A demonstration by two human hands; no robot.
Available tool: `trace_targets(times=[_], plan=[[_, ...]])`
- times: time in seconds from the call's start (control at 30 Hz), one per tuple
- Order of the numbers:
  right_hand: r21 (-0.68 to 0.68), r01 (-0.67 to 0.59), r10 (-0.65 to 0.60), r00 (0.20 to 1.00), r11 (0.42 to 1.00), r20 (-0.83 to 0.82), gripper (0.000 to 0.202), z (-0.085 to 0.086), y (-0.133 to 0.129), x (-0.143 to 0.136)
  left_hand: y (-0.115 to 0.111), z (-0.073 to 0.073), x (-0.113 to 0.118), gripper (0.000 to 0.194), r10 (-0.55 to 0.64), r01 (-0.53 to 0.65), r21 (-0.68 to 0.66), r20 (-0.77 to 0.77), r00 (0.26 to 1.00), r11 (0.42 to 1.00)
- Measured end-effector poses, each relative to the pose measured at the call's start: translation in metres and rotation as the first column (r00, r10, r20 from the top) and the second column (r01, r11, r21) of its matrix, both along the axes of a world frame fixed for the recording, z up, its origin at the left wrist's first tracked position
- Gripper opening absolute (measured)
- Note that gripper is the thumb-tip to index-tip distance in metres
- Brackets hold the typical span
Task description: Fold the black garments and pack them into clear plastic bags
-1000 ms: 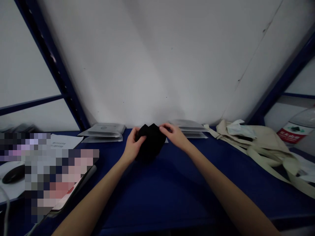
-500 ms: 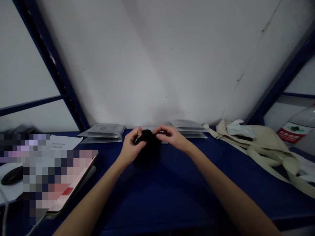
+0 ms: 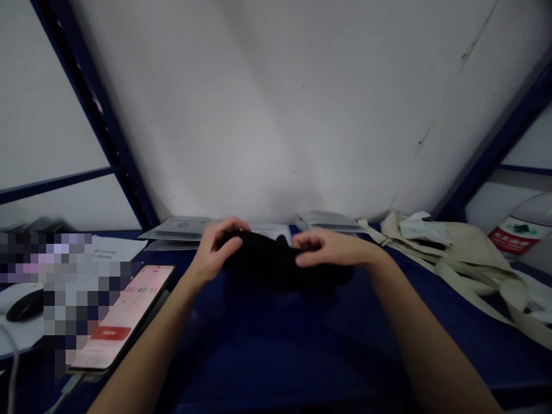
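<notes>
A black, soft-looking cloth item (image 3: 276,264) lies stretched sideways just above or on the blue tabletop, too dark to show its exact kind. My left hand (image 3: 218,247) grips its left end, with the thumb on the near side and the fingers over the far edge. On the upper right part, my right hand (image 3: 330,247) has its fingers curled, thumb and fingertips pinching the top edge. A small dark tip sticks up from the item between my two hands.
Clear plastic sleeves (image 3: 185,230) lie at the back left, with more sleeves (image 3: 328,219) behind my right hand. At left are a phone (image 3: 125,322) on a cable, papers and a black mouse (image 3: 26,306). A beige cloth bag (image 3: 466,247) and a large bottle (image 3: 517,233) stand right.
The black cloth item has gone from a bunched, narrow shape to a wide one. My hands have moved apart, the left one leftward and the right one rightward. The view has shifted slightly.
</notes>
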State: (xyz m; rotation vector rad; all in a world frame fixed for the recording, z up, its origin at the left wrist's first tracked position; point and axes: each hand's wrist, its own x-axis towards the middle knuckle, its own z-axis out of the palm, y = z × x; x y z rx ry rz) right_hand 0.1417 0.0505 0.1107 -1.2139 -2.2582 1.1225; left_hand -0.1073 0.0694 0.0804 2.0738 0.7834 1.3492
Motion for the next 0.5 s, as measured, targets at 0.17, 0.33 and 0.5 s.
trace_targets(times=[0.17,0.33,0.5], plan=[[-0.507,-0.209,0.316,0.939,0.836,0.135,0.029,-0.001,-0.004,0.012,-0.004,0.008,-0.002,0.038,-0.537,0.26,-0.635,-0.291,0.792,0.728],[-0.518,-0.074,0.262,0.917,0.852,0.301,0.024,-0.02,0.004,0.001,-0.004,-0.003,0.006,0.031,-0.863,-0.02,-0.927,-0.356,0.359,0.374],[-0.356,-0.006,0.213,0.811,0.934,0.545,0.024,-0.033,0.002,-0.018,-0.006,-0.009,0.009,0.053,-0.725,-0.091,-0.828,-0.532,0.438,0.554]])
